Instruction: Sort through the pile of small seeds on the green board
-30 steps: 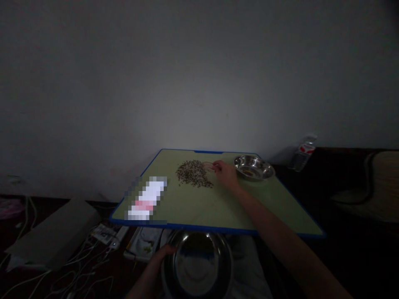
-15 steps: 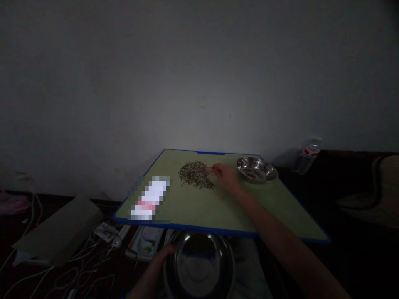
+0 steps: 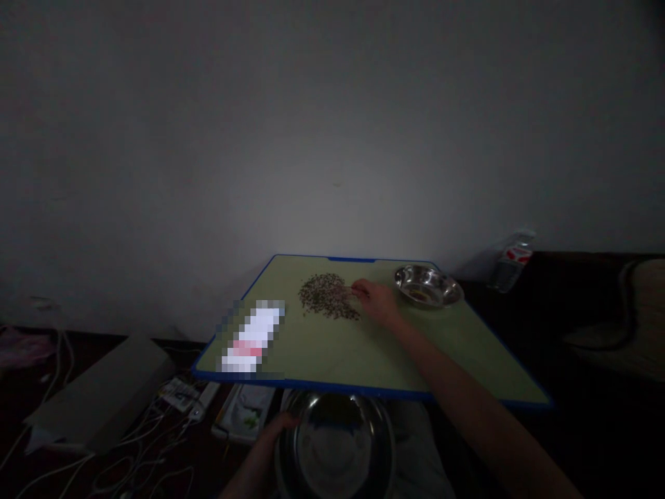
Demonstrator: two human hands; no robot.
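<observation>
On the pale green board [image 3: 332, 357] with a blue rim lies a spread of small dark and light seeds or beans [image 3: 327, 296]. My right hand [image 3: 377, 299] is at the right edge of this spread, fingers pinched on a thin, stick-like utensil whose kind I cannot make out in the dim light. Below the board's near edge, my left hand [image 3: 285, 424] grips the left rim of a large shiny metal bowl [image 3: 335, 447]; its other fingers are hidden. A smaller metal bowl [image 3: 429, 287] stands at the board's back right, with something yellowish at its bottom.
A blurred-out, bright phone-like panel [image 3: 249, 339] lies on the board's left. Beyond the right edge leans a plastic bottle [image 3: 512, 262]. Cables, a grey box [image 3: 104, 391] and a white tray [image 3: 244, 412] are on the floor at left. A wall rises behind the board.
The whole view has shifted slightly, so the board sits a little lower. My right hand stays at the right edge of the seeds; my left hand keeps hold of the bowl.
</observation>
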